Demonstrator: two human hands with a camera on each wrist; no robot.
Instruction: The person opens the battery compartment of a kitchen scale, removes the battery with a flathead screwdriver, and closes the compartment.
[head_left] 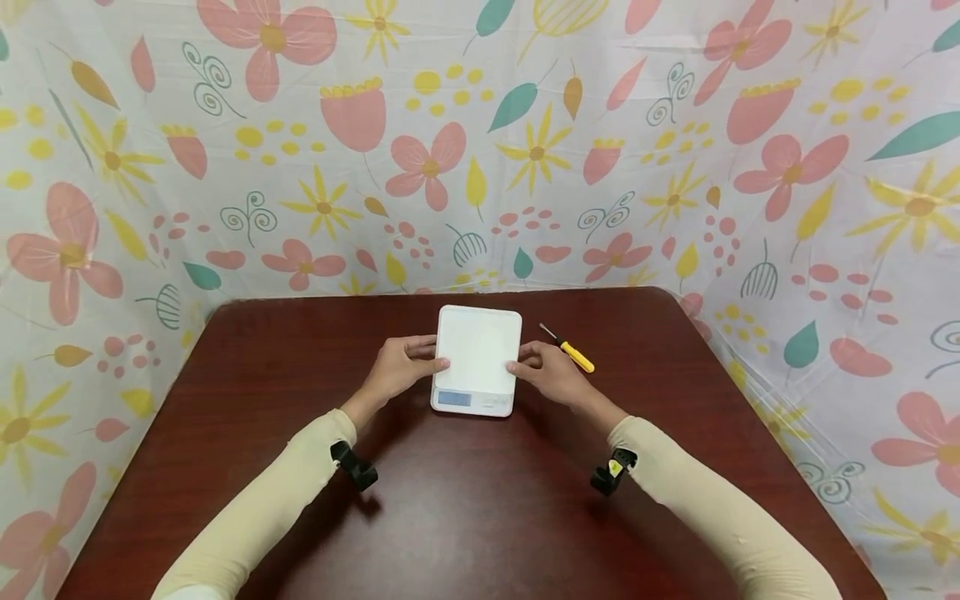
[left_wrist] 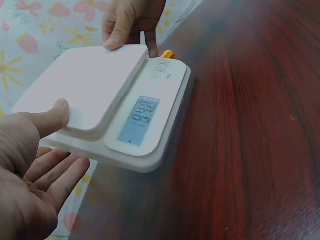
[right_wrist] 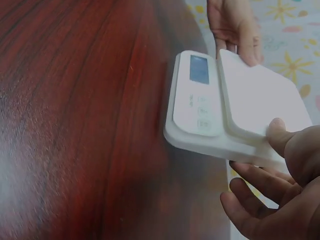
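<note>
Scale (head_left: 475, 361), white, is located between the two hands, with its display end toward the person. A raised weighing platform (left_wrist: 85, 80) covers the far part of the scale; the display (head_left: 454, 398) and the buttons (right_wrist: 202, 112) occupy the near strip. Dark digits show on the display in the left wrist view, but their reading is uncertain.

Left hand (head_left: 397, 367) grips the left side of the scale. Its thumb (left_wrist: 56, 119) presses on the platform edge from above, and its other fingers (left_wrist: 70, 178) extend below the base, close together. Right hand (head_left: 557, 372) grips the right side of the scale in like manner: thumb (right_wrist: 278, 132) on the platform edge, remaining fingers (right_wrist: 265, 181) under the base, bent and slightly apart. Finger contact with the underside is partly hidden. Whether the near edge of the scale touches the table (head_left: 480, 517) cannot be told.

A screwdriver (head_left: 577, 357) with a yellow handle lies on the table to the right of the scale, beyond the right hand, shaft pointing away from the person. Cream sleeves (head_left: 262, 492) and black wrist bands (head_left: 354, 467) are nearer the person than the scale. Floral cloth (head_left: 536, 154) hangs behind the scale
</note>
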